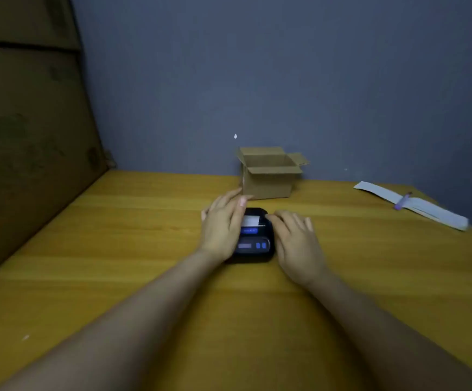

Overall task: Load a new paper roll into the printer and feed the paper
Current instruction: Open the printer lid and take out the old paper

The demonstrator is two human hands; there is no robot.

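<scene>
printer (253, 241) set mid-table (144, 221), flanked by left hand (222, 224) and right hand (297, 238) | fingers loosely extended, nothing gripped | paper (250, 220) seen at slot | risk: paper skewed/jammed if lid pressed unevenly

Pretty dim in here, soft flat light with barely any shadows on the yellow table (116, 249), the whole shot's a bit smeared and soft, edges bow out wide-angle style, and only the printer (253, 238) screen glows faint blue.
</scene>
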